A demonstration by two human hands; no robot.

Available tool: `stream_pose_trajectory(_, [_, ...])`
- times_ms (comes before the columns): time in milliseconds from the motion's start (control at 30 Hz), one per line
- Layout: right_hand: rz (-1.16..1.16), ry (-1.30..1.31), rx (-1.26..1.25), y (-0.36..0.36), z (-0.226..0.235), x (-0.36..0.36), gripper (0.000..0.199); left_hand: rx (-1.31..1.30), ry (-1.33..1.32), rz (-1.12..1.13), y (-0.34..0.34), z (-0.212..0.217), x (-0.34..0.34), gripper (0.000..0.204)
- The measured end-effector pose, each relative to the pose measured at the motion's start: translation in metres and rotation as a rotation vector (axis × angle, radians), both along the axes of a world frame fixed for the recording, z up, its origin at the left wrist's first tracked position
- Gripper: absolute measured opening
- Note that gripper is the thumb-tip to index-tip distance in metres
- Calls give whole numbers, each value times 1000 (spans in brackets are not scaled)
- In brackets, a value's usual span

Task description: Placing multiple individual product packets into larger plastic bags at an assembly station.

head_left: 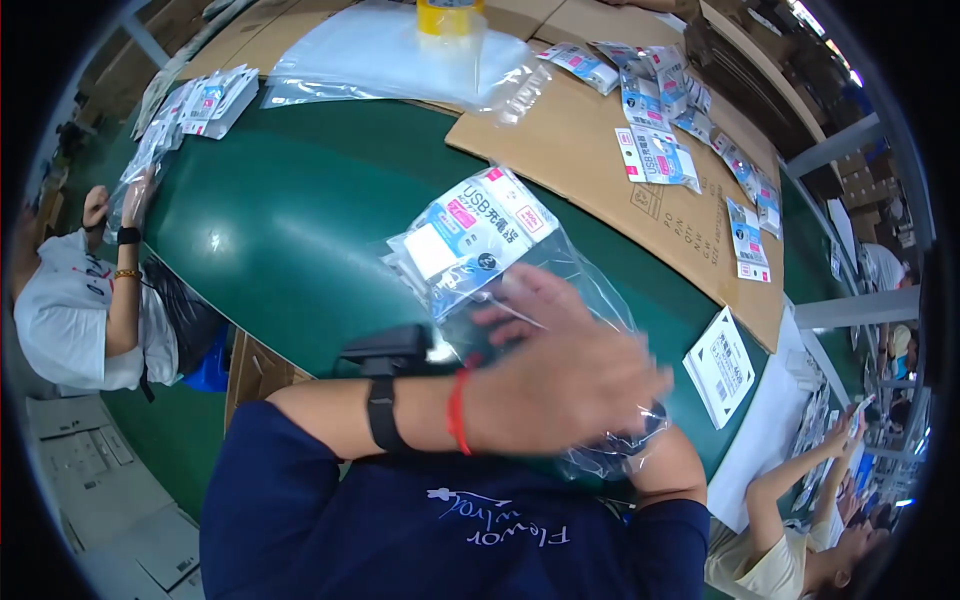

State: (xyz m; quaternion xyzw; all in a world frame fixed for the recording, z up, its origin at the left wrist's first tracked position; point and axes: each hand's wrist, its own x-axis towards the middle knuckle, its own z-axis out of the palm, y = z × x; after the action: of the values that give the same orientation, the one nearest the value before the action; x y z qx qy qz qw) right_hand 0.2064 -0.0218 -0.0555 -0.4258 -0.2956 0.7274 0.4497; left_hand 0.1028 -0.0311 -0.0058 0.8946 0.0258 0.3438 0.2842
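Note:
A stack of white, blue and pink retail packs (478, 240) lies tilted on the green table, in a clear plastic bag (590, 268) that trails down toward me. My left hand (575, 385) reaches across to the right, over the loose part of the bag, its fingertips smeared by motion. A black strap and a red band circle that wrist. Beyond it my right hand (540, 300) lies over the bag beside the stack's lower edge, fingers apart and slightly blurred. The left hand and forearm hide most of the right wrist.
Loose packs (660, 155) lie scattered on a cardboard sheet (590, 175) at right. Clear bags (375, 55) and a yellow tape roll (450, 18) lie at the back. A white label card (720, 368) sits near the right edge. A co-worker (85, 300) handles bagged packs at left.

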Motion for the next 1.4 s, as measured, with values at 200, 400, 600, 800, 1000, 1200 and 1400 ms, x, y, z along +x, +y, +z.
stream_pose_trajectory(200, [378,-220,94,-26,0,58,45,299,555,627,63,-22,-37,61])
stream_pose_trajectory(400, [256,-500,58,-53,28,102,39,436,581,763,84,-28,-54,63])
stream_pose_trajectory(600, [358,-788,5,-71,43,168,27,337,507,612,55,-14,-30,63])
stream_pose_trajectory(800, [-336,-1832,554,-22,23,243,26,296,557,188,14,-47,19,64])
stream_pose_trajectory(1000, [-284,-1867,191,9,8,264,33,258,561,113,11,-49,35,67])
stream_pose_trajectory(1200, [-382,-936,365,-14,74,194,37,153,142,332,16,-24,31,70])
stream_pose_trajectory(1400, [28,-373,384,-35,116,123,32,232,-289,514,40,-40,23,60])
